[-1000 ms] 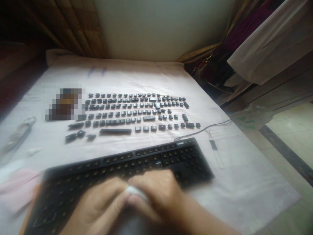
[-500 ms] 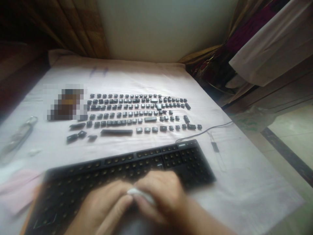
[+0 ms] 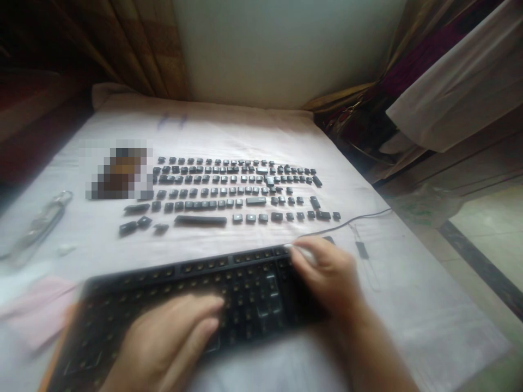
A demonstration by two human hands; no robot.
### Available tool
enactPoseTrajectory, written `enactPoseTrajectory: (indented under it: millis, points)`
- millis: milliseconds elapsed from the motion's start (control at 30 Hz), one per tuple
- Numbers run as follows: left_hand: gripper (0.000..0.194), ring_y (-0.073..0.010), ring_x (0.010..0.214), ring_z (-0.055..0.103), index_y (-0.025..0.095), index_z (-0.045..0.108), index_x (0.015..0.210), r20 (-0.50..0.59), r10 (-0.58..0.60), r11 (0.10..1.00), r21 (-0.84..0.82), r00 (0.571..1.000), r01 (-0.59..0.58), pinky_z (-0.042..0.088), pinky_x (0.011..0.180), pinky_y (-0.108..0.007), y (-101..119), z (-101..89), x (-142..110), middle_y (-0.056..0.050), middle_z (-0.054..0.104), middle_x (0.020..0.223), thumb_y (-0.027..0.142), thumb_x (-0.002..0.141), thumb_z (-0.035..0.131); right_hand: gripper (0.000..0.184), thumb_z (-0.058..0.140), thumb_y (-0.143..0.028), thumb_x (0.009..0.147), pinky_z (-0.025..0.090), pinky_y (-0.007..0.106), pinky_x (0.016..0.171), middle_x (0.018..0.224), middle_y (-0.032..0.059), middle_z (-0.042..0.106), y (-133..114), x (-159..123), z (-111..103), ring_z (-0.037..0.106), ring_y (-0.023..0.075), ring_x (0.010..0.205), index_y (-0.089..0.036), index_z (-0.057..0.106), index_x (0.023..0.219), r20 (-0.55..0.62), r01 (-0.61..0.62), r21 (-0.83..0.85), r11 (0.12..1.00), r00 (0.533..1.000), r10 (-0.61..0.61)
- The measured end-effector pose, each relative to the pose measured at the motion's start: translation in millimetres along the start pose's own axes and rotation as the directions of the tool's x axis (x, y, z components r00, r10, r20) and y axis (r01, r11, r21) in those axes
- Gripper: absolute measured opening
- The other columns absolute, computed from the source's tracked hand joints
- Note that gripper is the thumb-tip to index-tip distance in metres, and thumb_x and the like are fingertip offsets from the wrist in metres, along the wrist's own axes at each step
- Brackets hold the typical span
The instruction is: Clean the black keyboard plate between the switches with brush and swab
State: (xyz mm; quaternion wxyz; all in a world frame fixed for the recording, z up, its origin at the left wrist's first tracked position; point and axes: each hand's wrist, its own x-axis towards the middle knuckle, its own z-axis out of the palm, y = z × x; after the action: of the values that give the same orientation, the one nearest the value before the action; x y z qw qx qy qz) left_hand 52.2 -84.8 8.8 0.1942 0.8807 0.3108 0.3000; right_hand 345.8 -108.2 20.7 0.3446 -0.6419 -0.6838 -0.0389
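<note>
Head view, and the pale cloth-covered desk point(image 3: 408, 321) fills most of the scene. Across its near side slants a long black plastic keyboard point(image 3: 251, 291), bare of keycaps over much of its face, small light studs dotting it. Now the hands: the right hand point(image 3: 333, 275) is over the keyboard's far right corner, its grip closed, thumb and fingers pinching a small, smooth white object point(image 3: 305, 255), its tip poking out towards the keyboard's top edge; contact there, cannot tell. Over to the left hand point(image 3: 171, 332), above the keyboard's left and middle, thumb and fingertips slightly parted, nothing visible between them; whether it touches the keyboard, too blurred to tell. Beyond, a long black bar-shaped keycap point(image 3: 200, 220) lies before rows of small black plastic keycaps point(image 3: 232, 191).
</note>
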Motion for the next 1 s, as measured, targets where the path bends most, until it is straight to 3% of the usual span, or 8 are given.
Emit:
enactPoseTrajectory:
  millis: [300,733,1000]
  points:
    - [0.021,-0.0121,0.083,0.07,0.024,0.065,0.112,-0.076,0.009,0.995,0.1,0.997,-0.001,0.053,0.079,-0.019,-12.4,-11.4,6.0,0.0,0.074,0.095,0.032,0.096,0.056,0.015,0.056,-0.017,0.09,0.052,0.023,0.061,0.071,0.0019,0.072,-0.6,-2.5,3.5,0.069,0.0147,0.063,-0.02,0.067,0.08,0.115,0.05,-0.029,0.998,0.992,-0.046]
    - [0.018,-0.015,0.079,0.07,0.025,0.067,0.109,-0.073,0.019,0.996,0.091,0.997,-0.013,0.054,0.075,-0.024,-11.7,-6.5,5.1,0.0,0.074,0.09,0.028,0.095,0.056,0.018,0.053,-0.018,0.09,0.05,0.022,0.063,0.071,0.0016,0.072,-1.2,-4.1,7.9,0.067,0.0141,0.063,-0.021,0.067,0.079,0.171,0.066,-0.076,0.995,0.984,-0.052]
    - [0.016,-0.0149,0.079,0.069,0.023,0.067,0.107,-0.106,0.052,0.993,0.112,0.993,-0.04,0.053,0.077,-0.025,-10.1,-7.6,9.7,-0.001,0.074,0.089,0.027,0.095,0.056,0.019,0.053,-0.019,0.091,0.049,0.022,0.061,0.071,0.0015,0.072,-0.9,-4.7,10.5,0.067,0.0141,0.062,-0.02,0.068,0.08,0.133,0.07,-0.096,0.993,0.99,-0.057]
